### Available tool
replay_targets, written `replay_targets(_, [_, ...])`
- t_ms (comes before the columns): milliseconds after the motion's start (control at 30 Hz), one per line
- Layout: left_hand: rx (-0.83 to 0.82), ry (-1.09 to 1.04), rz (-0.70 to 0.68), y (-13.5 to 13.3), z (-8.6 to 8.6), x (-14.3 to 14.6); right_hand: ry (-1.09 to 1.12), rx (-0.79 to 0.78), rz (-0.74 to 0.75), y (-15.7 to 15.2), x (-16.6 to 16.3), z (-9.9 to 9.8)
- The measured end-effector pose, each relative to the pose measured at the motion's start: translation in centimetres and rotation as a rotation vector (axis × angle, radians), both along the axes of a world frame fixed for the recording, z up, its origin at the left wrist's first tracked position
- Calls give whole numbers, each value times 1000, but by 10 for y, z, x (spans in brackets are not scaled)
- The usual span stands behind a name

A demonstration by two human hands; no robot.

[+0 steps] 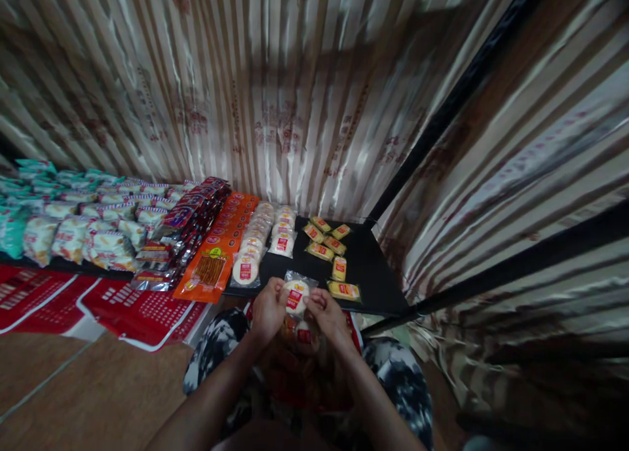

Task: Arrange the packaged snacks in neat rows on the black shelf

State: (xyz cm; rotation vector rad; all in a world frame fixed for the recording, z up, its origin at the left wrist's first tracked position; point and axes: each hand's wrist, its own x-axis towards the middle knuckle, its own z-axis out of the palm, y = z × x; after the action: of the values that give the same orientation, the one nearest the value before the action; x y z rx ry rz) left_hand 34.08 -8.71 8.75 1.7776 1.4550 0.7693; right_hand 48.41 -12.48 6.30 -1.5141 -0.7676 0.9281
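A round white cake in a clear wrapper with a red label (pixel 296 294) is gripped from both sides at the near edge of the black shelf (pixel 373 274). My left hand (pixel 268 310) closes on its left side and my right hand (pixel 328 313) on its right. Under my hands, in my lap, lies a bag holding more of the same cakes (pixel 301 336). Just beyond, two rows of the same wrapped cakes (pixel 265 238) lie on the shelf.
Small yellow packets (pixel 328 244) lie right of the cake rows. Orange packs (pixel 221 248), dark red packs (pixel 189 225) and white and green snack bags (pixel 73 221) fill the shelf to the left. Red printed sheets (pixel 137 310) hang below. A striped curtain (pixel 275 97) backs everything.
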Motion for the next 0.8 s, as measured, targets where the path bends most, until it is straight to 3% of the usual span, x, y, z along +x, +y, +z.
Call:
replay_targets(67, [28,-13,10,9,0,2,4,14,8,15,0,1])
replay_targets(167, [196,15,35,19,0,7,-58,38,33,42,4,3])
replay_targets(300, [368,135,5,27,-7,16,-257,13,47,81,10,3])
replay_targets(533, [351,268,-42,48,-21,29,-532,-53,29,130,11,2])
replay_targets(800, [335,302,-42,66,-30,33,-714,-98,-13,147,0,4])
